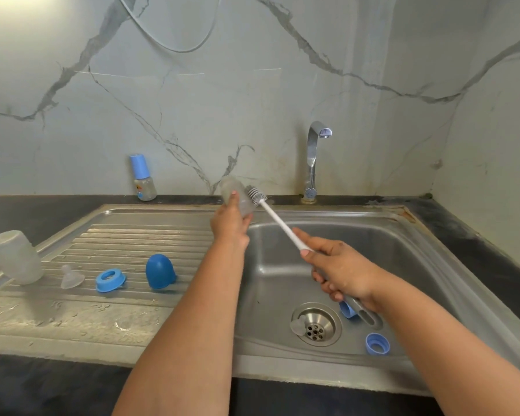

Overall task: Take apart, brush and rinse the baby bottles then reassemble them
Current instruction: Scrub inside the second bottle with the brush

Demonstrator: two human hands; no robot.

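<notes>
1. Gripping a clear bottle body (pixel 237 199) in the left hand (pixel 230 225), fingers wrapped round its lower end, above the sink (pixel 433 253) rim near the back edge.
2. Holding the bottle brush (pixel 278 220) in the right hand (pixel 341 273), fingers curled round the handle, bristle head lying against the bottle's side, not inside it.
3. Treating the bottle as light, stiff plastic, probably slick when wet; taking hold round the mid-body with a full wrap rather than by fingertips.
4. Treating the brush as rigid in the shaft and soft at the bristles; gripping well back along the handle for reach.
5. Leaving on the drainboard (pixel 138 235): an upturned bottle body (pixel 14 256), a clear teat (pixel 69 276), a blue collar ring (pixel 110 279), a blue cap (pixel 159 271).
6. Lying in the basin: a teat (pixel 297 325) by the drain, a blue ring (pixel 377 343), another blue part (pixel 347 310), partly hidden.
7. Standing on the surface at the wall: one bottle (pixel 143 178), not yet taken apart.
</notes>
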